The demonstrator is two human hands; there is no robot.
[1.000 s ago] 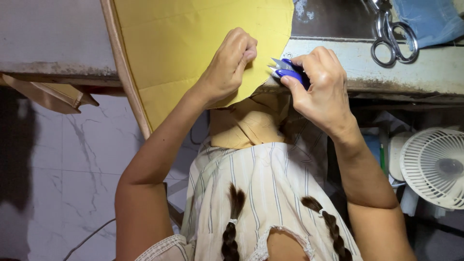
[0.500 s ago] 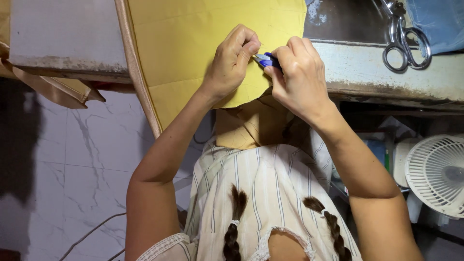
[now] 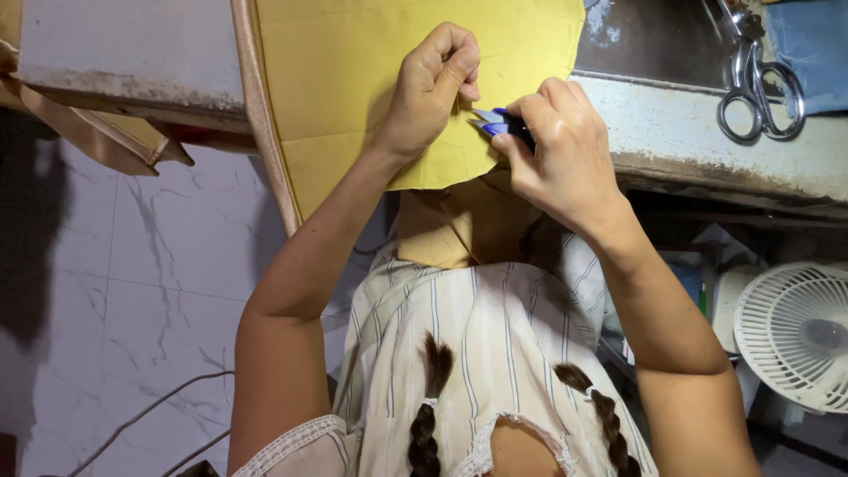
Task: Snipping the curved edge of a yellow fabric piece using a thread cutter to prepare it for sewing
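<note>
A large piece of yellow fabric [image 3: 371,79] lies over the edge of a worn worktable [image 3: 707,141] and hangs toward my lap. My left hand [image 3: 433,88] is closed and pinches the fabric near its curved lower edge. My right hand [image 3: 561,159] grips a small blue thread snipper [image 3: 496,124], whose metal tips point left at the spot next to my left thumb. The snipper's tips sit right at the fabric's surface, almost touching my left hand's fingers.
Large metal scissors [image 3: 755,84] lie on the table at the upper right beside blue cloth [image 3: 813,44]. A white fan [image 3: 795,331] stands on the floor at right. Tan fabric [image 3: 97,132] hangs off the table at left. Marble floor tiles [image 3: 132,291] and a cable are below.
My right hand with the snipper has moved left to meet my left hand at the fabric's edge. The view has shifted slightly, so the fabric sits further right.
</note>
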